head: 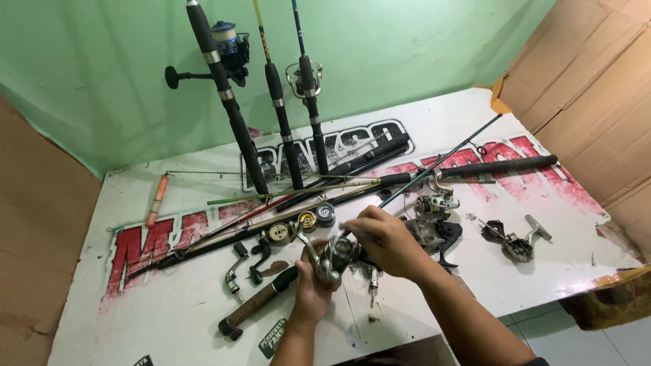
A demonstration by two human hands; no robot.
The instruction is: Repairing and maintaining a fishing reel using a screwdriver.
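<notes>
My left hand (310, 288) grips a silver-grey spinning reel (333, 257) from below, holding it just above the white table (169, 312). My right hand (383, 238) rests on top of the same reel, fingers pinched on its upper part. Several loose reel spools (298, 227) lie on the table just behind the reel. Another reel (434, 203) with a black base sits right of my right hand. A cork-handled rod butt (254, 308) lies under my left wrist.
Three fishing rods (271, 102) with reels lean upright against the green wall. More rods (380, 169) lie flat across the table. Two crank handles (244, 264) lie left of the reel, reel parts (515, 240) at the right. Cardboard (590, 88) stands on the right, more on the left.
</notes>
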